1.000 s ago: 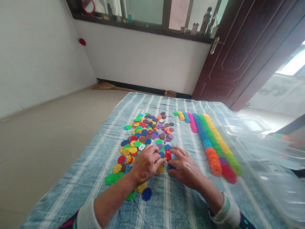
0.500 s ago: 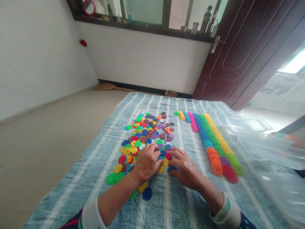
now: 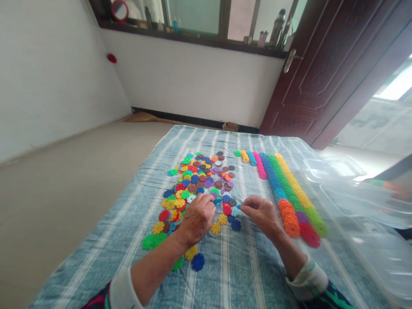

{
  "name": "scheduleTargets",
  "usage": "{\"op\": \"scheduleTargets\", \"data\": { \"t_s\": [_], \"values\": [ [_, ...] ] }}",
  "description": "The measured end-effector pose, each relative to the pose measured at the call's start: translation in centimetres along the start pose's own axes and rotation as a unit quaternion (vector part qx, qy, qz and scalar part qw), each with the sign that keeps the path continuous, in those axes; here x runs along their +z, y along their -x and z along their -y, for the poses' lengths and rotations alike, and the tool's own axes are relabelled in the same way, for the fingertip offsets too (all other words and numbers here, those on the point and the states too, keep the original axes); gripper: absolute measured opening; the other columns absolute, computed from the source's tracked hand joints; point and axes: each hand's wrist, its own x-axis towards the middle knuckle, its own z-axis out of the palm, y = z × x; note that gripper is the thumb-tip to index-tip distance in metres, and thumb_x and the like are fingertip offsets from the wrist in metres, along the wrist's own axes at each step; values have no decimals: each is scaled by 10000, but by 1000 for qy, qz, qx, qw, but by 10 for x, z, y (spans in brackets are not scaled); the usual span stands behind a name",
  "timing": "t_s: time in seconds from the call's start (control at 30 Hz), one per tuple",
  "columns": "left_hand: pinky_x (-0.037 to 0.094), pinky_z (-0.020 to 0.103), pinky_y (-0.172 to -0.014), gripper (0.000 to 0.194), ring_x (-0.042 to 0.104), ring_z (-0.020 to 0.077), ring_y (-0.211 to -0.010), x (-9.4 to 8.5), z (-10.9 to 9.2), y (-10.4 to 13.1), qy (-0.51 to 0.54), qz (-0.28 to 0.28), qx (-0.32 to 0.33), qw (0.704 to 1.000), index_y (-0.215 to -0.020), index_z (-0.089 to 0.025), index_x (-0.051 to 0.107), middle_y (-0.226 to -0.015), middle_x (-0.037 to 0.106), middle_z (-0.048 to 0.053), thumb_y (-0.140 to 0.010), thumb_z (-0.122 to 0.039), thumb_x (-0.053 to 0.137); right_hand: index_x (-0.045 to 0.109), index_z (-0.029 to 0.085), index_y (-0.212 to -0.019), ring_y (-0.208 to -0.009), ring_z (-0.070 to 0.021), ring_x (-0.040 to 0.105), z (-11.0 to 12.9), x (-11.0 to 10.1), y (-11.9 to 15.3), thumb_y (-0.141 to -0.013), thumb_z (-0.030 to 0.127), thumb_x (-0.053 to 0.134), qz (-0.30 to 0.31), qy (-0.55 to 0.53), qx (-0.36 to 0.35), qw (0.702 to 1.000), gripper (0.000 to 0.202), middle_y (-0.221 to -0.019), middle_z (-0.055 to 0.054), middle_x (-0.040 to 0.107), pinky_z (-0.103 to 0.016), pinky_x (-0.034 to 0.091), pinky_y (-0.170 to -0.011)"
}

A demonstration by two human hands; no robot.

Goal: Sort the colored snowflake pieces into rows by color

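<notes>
A loose pile of toothed plastic discs (image 3: 193, 178) in many colours spreads over the striped cloth. My left hand (image 3: 199, 218) lies at the pile's near right side, fingers curled together, with a blue disc (image 3: 218, 201) at its fingertips. To the right, my right hand (image 3: 263, 213) pinches the edge of a light blue disc (image 3: 236, 210) between thumb and forefinger. Red (image 3: 227, 209), yellow (image 3: 222, 219) and dark blue (image 3: 236, 225) discs lie between the hands. Overlapping discs form colour-sorted rows at the right, among them a yellow row (image 3: 294, 180) and an orange group (image 3: 289, 216).
Clear plastic boxes (image 3: 370, 201) stand along the table's right side. Shorter rows, such as a pink one (image 3: 260, 166), lie toward the far edge. Beyond the table are a dark red door (image 3: 322, 64) and a window sill (image 3: 193, 39).
My right hand has moved right and closed to a pinch, uncovering dark blue and red discs. My left hand stays nearly in place, its fingers drawn in more.
</notes>
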Motion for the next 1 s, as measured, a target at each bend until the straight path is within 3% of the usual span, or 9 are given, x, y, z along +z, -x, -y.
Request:
{"op": "scheduleTargets", "data": {
  "t_s": [0.13, 0.3, 0.4, 0.5, 0.67, 0.83, 1.0],
  "values": [
    [454, 320, -816, 214, 552, 167, -855, -6, -1, -2, 124, 0, -70, 990, -739, -167, 590, -911, 654, 55, -885, -143, 435, 644, 169, -612, -522, -95, 465, 6, 6, 4, -633, 307, 739, 50, -83, 35, 995, 169, -541, 32, 553, -224, 368, -509],
    [453, 288, -866, 213, 584, 153, -917, -21, -13, -4, 292, 60, -119, 947, -757, -180, 619, -912, 658, 41, -885, -211, 452, 655, 166, -600, -580, -105, 546, 17, 19, 14, -590, 356, 801, 102, -206, 28, 973, 240, -761, -27, 682, -230, 424, -520],
    [446, 284, -891, 219, 590, 150, -930, -25, -22, -4, 354, 94, -116, 923, -809, -183, 651, -920, 665, 40, -889, -237, 455, 681, 171, -653, -491, -107, 538, 17, 25, 19, -612, 402, 797, 137, -205, 53, 968, 262, -577, -1, 637, -229, 423, -469],
    [439, 286, -906, 223, 591, 150, -934, -26, -24, -3, 376, 113, -104, 914, -828, -186, 669, -936, 672, 41, -885, -248, 463, 680, 173, -663, -451, -106, 534, 15, 27, 21, -605, 416, 802, 134, -195, 64, 969, 278, -504, 15, 609, -225, 420, -447],
    [451, 269, -839, 199, 602, 145, -855, -30, -4, -4, 318, 91, -113, 937, -733, -181, 652, -849, 679, 31, -849, -235, 501, 664, 175, -674, -453, -115, 553, 11, 24, 21, -580, 405, 814, 91, -201, 88, 971, 291, -488, 20, 607, -225, 434, -458],
    [465, 272, -768, 201, 605, 154, -779, -39, 32, -6, 143, 48, -180, 972, -688, -182, 641, -773, 672, 35, -817, -194, 487, 675, 174, -722, -464, -126, 573, 6, 24, 18, -571, 390, 809, 55, -205, 92, 973, 295, -541, 15, 632, -243, 461, -469],
    [476, 327, -802, 201, 616, 214, -862, -40, 58, -3, -10, 31, -166, 986, -771, -185, 670, -849, 699, 60, -811, -208, 474, 682, 176, -729, -497, -134, 595, 9, 20, 15, -643, 308, 718, 38, -170, 39, 984, 162, -552, 12, 634, -247, 479, -503]
  ]
}}
